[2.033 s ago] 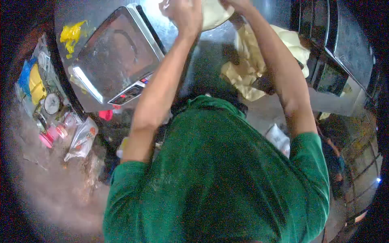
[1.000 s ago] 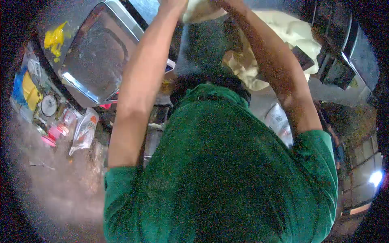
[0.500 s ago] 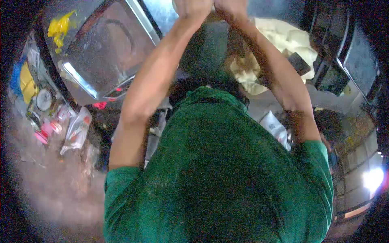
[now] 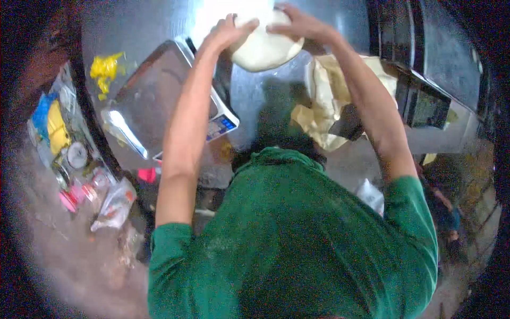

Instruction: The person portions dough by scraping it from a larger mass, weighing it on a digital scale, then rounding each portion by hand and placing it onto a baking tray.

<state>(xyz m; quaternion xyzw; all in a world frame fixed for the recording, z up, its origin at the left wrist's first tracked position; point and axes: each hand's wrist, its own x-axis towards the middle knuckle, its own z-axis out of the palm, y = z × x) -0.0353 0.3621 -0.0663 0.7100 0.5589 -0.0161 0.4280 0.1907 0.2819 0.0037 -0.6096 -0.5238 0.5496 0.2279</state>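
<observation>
A smooth, rounded mass of pale dough lies on the metal work surface at the top of the view. My left hand rests on its left side with the fingers apart. On the right side of the dough is my right hand, its fingers spread over the top. Both palms curve around the dough, which stays between them. A digital scale with a lit blue display stands left of the dough, partly behind my left forearm.
A crumpled paper bag lies under my right forearm, beside a dark flat piece. Yellow plastic sits at the upper left. Plastic bags and mixed items are at the far left. A dark box stands at the right.
The view has shifted, so the dough and both hands now show fully lower in the picture. My hands have moved farther apart, and the scale's display has come into sight.
</observation>
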